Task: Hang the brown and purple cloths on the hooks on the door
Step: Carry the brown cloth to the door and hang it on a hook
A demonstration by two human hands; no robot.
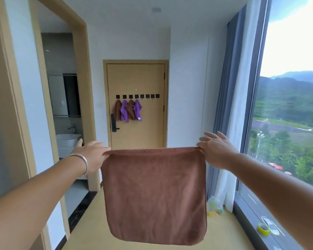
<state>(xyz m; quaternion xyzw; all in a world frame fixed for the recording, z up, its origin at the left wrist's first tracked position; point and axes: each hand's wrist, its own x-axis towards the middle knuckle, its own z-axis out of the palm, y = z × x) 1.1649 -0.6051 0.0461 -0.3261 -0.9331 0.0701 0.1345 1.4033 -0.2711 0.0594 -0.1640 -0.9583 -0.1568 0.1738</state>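
Note:
I hold a brown cloth (154, 193) spread out flat in front of me. My left hand (91, 153) pinches its top left corner and my right hand (215, 150) pinches its top right corner, the other fingers stretched out. Far ahead stands the tan door (148, 127) with a row of several black hooks (137, 96). On the left hooks hang a brown cloth (117, 110), a purple cloth (124, 110), another brown cloth (130, 110) and another purple cloth (138, 110). The hooks on the right carry nothing.
An open doorway on the left shows a bathroom with a white basin (68, 139). A large window and blue-grey curtain (229, 105) line the right side. A roll of yellow tape (263, 229) lies on the sill, a plastic bag (214, 206) on the floor.

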